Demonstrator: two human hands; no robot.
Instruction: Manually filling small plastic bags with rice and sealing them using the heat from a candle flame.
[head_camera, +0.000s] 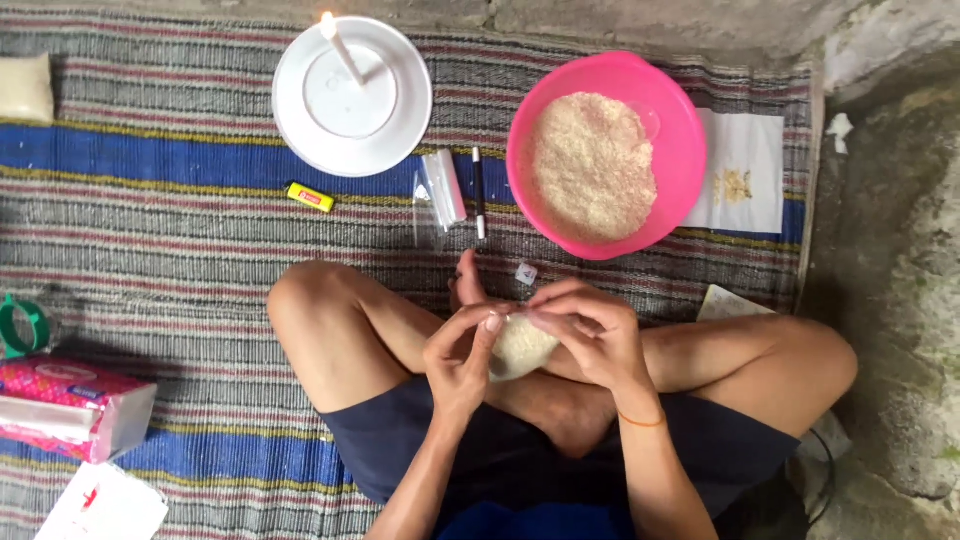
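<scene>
Seen from the head camera, a person sits cross-legged on a striped woven mat (150, 200), both hands raised over the lap around a small clear plastic bag of rice (520, 345). The left hand (462, 352) is curled nearly closed, its thumb and fingertips pinching the bag's upper edge from one side; the right hand (590, 335) is likewise curled, its fingers pinched on the same gathered top from the other side, so the filled belly of the bag hangs between and just below them, above the crossed ankles. The bag looks soft and slack, its thin film likely slippery and easy to tear, and the loose grain inside would shift and sag with any tilt; judged from this, the safest hold is at the gathered neck, kept upright, with the bulging underside as a second point of support. It appears light enough for fingertips alone. Beyond the knees stands a pink bowl (680, 150) heaped with rice, resting partly on a white cloth (750, 170). Near it lie a stack of empty clear bags (443, 187) and a thin dark stick (478, 190). A lit candle (340, 45) stands in a white dish (395, 130), with a yellow lighter (310, 197) just beside. A pink tissue pack (70, 405) sits well apart at the left edge.
</scene>
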